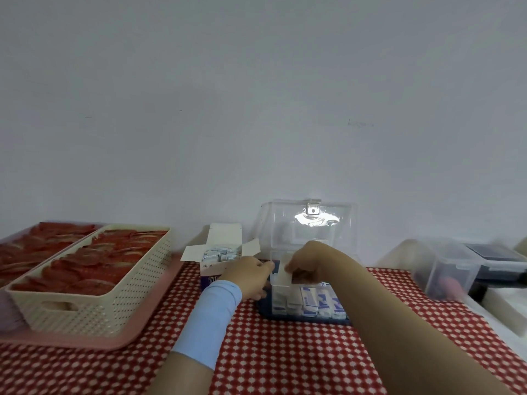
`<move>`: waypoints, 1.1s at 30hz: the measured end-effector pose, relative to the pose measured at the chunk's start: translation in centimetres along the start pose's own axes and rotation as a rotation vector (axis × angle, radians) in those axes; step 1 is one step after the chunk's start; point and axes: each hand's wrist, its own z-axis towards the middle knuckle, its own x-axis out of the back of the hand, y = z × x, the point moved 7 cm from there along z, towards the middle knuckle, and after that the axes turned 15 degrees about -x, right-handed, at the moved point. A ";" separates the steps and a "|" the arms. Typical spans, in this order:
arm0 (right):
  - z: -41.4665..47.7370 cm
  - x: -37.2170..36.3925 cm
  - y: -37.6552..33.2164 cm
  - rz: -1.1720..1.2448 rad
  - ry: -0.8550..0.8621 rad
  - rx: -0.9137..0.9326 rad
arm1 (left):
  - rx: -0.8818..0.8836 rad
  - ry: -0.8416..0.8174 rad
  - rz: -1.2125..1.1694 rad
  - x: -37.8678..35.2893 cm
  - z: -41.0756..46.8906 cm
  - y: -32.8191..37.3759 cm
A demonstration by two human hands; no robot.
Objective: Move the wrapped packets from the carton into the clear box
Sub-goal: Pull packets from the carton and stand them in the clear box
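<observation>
Seemingly light, flimsy: flat white wrapped packet pinched edgewise by right hand, clear plastic box just beneath.

The white carton stands open, flaps splayed, wrapped packets heaped inside. At its three o'clock sits the clear box, lid tipped back, blue-printed packets upright inside (a loose packet at its rim).

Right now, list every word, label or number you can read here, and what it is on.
No text is legible enough to quote.
Carton: dark print on its front, blurred and partly behind the left hand.
Wrapped packets in the clear box: blue print, too small to read.
</observation>
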 end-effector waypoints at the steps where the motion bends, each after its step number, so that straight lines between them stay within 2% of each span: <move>1: 0.2 -0.4 -0.2 -0.011 -0.006 -0.008 | 0.012 -0.002 -0.049 -0.1 0.0 -0.1; 6: 0.9 -1.4 -0.8 -0.127 0.067 0.017 | 0.014 0.018 -0.171 0.0 0.4 -0.3; 10: 0.5 -1.2 -1.3 -0.391 0.245 0.081 | 0.004 0.014 -0.145 0.1 0.7 -0.4; 14: 0.4 -1.3 -2.0 -0.550 0.367 0.132 | 0.002 0.031 -0.144 0.2 0.6 -0.4; 18: 0.5 -1.2 -2.3 -0.598 0.405 0.181 | 0.004 0.025 -0.135 0.1 0.6 -0.4; 22: 1.1 0.0 -2.0 -0.448 0.335 0.180 | -0.003 0.035 -0.134 0.6 0.4 -0.2; 26: 0.9 2.6 -1.3 -0.459 0.410 0.227 | -0.015 0.020 -0.093 0.9 0.0 0.3; 28: 0.9 3.3 -0.7 -0.516 0.467 0.227 | -0.071 0.007 0.027 1.1 -0.1 0.8; 31: 0.6 3.7 0.1 -0.564 0.485 0.235 | -0.228 0.057 0.406 1.9 -0.6 3.0; 33: 0.7 3.8 0.5 -0.591 0.460 0.252 | -0.380 0.107 0.489 1.8 -1.3 5.6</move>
